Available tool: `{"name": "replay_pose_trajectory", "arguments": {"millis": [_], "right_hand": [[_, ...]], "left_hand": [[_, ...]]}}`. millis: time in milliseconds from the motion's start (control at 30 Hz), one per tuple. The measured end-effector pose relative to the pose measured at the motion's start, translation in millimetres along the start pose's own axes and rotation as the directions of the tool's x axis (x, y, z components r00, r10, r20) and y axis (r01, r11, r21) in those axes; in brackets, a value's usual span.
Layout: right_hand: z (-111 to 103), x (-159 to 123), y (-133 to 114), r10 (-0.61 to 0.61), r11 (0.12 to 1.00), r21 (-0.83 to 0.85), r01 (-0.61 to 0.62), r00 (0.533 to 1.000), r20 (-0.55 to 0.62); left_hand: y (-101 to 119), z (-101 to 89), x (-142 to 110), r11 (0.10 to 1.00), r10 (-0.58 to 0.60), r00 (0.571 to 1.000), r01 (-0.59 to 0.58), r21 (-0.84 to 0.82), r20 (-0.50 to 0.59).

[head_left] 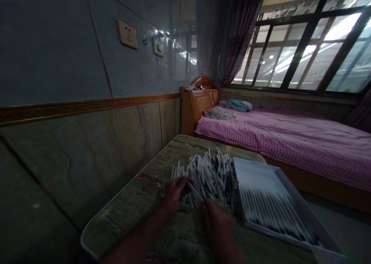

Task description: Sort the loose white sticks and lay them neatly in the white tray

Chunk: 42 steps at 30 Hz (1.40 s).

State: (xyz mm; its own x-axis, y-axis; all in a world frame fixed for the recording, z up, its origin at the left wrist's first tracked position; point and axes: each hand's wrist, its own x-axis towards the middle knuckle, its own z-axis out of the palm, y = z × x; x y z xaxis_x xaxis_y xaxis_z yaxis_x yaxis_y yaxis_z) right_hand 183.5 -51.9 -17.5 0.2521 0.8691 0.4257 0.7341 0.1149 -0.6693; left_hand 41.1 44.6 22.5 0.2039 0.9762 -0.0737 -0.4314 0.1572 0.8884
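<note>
Left hand [175, 196] pinches white rod [194, 191], axis slanting down-right.
Right hand [218, 229] half-open, empty, just beside rod's lower tip.

At twelve o'clock the white tubes [207, 175] look like smooth, matt paper, though dim light and blur make that a fair guess. At three o'clock the shallow tray [255, 175] is matt white card. The surface [130, 214] beneath them is a glossy laminate printed with a stone-like grain. At ten o'clock the wall tiles [58, 51] are polished and shiny, throwing back reflections. At one o'clock the headboard [203, 102] is varnished wood with a warm sheen. At two o'clock lie the soft, woven checked cloth of the bed sheet [304, 148] and the window frame [301, 51] of dark painted metal.
</note>
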Motion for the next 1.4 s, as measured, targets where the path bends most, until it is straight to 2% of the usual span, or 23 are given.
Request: {"name": "replay_pose_trajectory", "arguments": {"millis": [67,167,367,433,500,700,833,933,1033,1133,1167,1300,1400], "right_hand": [[-1.5,-0.2,-0.2,0.045,0.998,0.053,-0.047,0.999,0.031],[-5.8,1.7,-1.5,0.155,0.959,0.220,-0.179,0.980,0.121],[-15.9,10.9,-9.7,0.260,0.797,0.483,-0.362,0.928,0.266],[-17.8,12.7,-12.2,0.268,0.728,0.533,-0.430,0.895,0.356],[-17.9,13.1,-14.2,0.250,0.695,0.549,-0.464,0.872,0.420],[-14.4,9.5,-19.6,0.180,0.715,0.567,-0.410,0.891,0.417],[-33.3,17.1,-23.3,0.244,0.706,0.581,-0.405,0.909,0.339],[-63.9,34.9,-22.0,0.321,0.768,0.519,-0.376,0.927,0.196],[-95.9,60.5,-7.4,0.353,0.827,0.437,-0.354,0.932,0.087],[-118.3,87.4,22.9,0.383,0.913,0.160,-0.375,0.923,-0.022],[-122.9,95.5,34.7,0.408,0.913,0.021,-0.408,0.912,-0.031],[-129.3,120.8,74.1,0.494,0.854,-0.176,-0.490,0.869,-0.024],[-125.2,133.9,88.4,0.547,0.789,-0.319,-0.524,0.837,-0.020]], "left_hand": [[-0.2,2.3,-1.8,1.000,-0.003,1.000,0.003,0.000,0.006],[-1.1,6.2,-4.3,1.000,0.004,1.000,-0.003,-0.026,0.027],[-0.6,10.7,-7.8,1.000,0.017,0.999,-0.017,-0.005,0.042],[-0.4,11.4,-8.2,1.000,0.014,0.999,-0.014,-0.004,0.040],[-1.2,11.9,-7.5,1.000,0.011,0.999,-0.011,-0.016,0.040],[-6.3,7.7,0.9,0.996,0.077,0.997,-0.076,-0.040,0.025],[-1.4,-2.2,4.4,0.963,0.247,0.966,-0.235,0.130,-0.079],[3.1,-8.3,5.5,0.898,0.382,0.913,-0.331,0.289,-0.142],[2.9,-10.2,8.0,0.847,0.452,0.881,-0.375,0.376,-0.140],[-1.2,-10.6,12.1,0.817,0.479,0.869,-0.389,0.425,-0.126],[-2.9,-11.0,13.7,0.810,0.483,0.867,-0.390,0.438,-0.122],[-8.8,-14.7,21.4,0.775,0.514,0.851,-0.405,0.486,-0.110],[-11.1,-19.6,27.5,0.748,0.551,0.824,-0.421,0.513,-0.128]]}}
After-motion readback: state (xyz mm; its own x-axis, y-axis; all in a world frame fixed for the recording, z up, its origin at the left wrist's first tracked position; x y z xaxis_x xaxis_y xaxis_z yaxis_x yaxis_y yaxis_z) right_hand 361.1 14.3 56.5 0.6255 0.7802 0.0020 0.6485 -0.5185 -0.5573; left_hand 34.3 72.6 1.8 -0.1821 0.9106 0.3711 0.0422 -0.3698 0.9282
